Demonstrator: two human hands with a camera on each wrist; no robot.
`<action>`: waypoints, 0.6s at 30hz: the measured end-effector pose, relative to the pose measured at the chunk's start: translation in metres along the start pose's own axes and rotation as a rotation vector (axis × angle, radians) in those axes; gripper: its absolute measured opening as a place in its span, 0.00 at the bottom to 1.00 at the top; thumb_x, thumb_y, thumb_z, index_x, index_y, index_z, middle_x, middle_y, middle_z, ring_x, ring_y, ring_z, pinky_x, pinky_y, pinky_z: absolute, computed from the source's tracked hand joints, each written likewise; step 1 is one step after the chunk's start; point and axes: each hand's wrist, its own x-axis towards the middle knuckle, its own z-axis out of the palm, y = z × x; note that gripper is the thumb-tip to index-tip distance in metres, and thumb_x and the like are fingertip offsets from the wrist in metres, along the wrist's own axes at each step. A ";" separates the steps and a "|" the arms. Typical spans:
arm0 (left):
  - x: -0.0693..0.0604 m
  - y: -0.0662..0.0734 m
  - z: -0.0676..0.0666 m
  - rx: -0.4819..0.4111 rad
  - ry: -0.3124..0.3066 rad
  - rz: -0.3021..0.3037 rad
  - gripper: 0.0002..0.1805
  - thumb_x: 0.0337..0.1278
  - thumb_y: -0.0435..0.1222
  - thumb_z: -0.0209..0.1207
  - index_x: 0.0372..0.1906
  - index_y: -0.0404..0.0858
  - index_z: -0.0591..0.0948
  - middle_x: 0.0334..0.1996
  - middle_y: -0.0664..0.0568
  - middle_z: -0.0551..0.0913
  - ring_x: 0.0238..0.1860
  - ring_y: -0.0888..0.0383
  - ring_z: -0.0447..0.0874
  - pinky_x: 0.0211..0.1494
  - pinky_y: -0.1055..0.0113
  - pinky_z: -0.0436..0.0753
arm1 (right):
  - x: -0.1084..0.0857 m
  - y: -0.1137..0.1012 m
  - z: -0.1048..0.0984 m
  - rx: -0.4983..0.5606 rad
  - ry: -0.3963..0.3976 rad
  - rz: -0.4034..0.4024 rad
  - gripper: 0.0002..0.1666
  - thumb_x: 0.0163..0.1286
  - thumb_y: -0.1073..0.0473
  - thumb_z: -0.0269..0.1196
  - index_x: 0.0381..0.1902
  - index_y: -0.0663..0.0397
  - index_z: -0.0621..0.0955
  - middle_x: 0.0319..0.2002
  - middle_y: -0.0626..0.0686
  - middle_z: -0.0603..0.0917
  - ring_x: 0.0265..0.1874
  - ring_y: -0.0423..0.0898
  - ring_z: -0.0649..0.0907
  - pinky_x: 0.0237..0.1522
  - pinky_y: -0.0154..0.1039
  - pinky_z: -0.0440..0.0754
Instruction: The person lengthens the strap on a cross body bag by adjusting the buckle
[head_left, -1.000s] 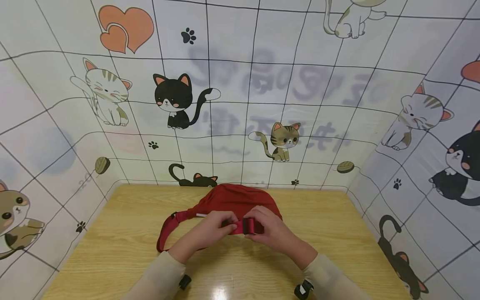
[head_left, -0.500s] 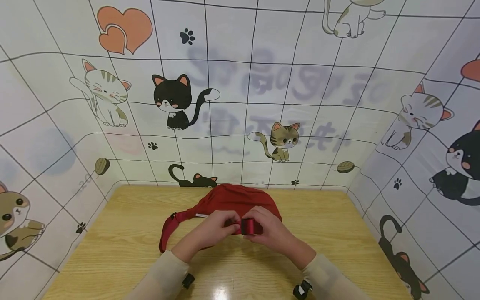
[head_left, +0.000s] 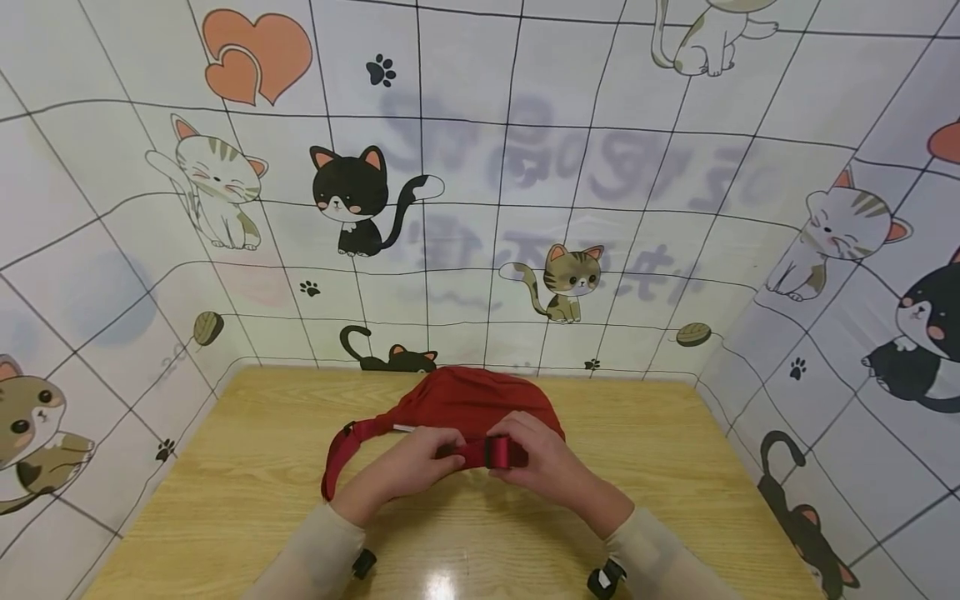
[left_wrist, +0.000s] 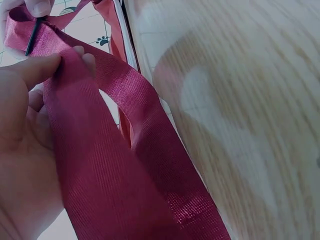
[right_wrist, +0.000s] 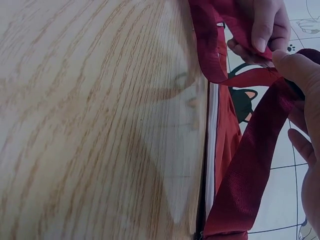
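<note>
A red bag (head_left: 480, 400) lies at the back of the table, its red strap (head_left: 343, 454) looping out to the left. My left hand (head_left: 420, 461) pinches the strap between thumb and fingers, left of a black slider buckle (head_left: 491, 452). Around the buckle and the folded webbing, my right hand (head_left: 546, 462) grips with thumb and fingers. In the left wrist view the strap (left_wrist: 95, 145) runs down from the left hand (left_wrist: 25, 125), with a second length behind it. The right wrist view shows the strap (right_wrist: 250, 170) hanging from the right hand (right_wrist: 310, 115).
The wooden table (head_left: 675, 500) meets a wall covering (head_left: 465, 167) printed with cats and grid lines at the back and sides. One black object (head_left: 364, 564) shows beside the left sleeve and another (head_left: 606, 578) beside the right sleeve.
My left hand has moved left, away from the buckle, and more strap shows between the two hands. The right hand stays nearly in place on the buckle.
</note>
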 end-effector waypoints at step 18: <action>0.007 0.010 0.000 -0.011 0.001 0.055 0.12 0.79 0.35 0.66 0.36 0.54 0.84 0.27 0.67 0.79 0.32 0.68 0.75 0.38 0.68 0.76 | 0.001 -0.002 -0.001 0.010 -0.019 0.035 0.35 0.58 0.57 0.88 0.61 0.49 0.84 0.55 0.41 0.84 0.57 0.41 0.81 0.56 0.45 0.87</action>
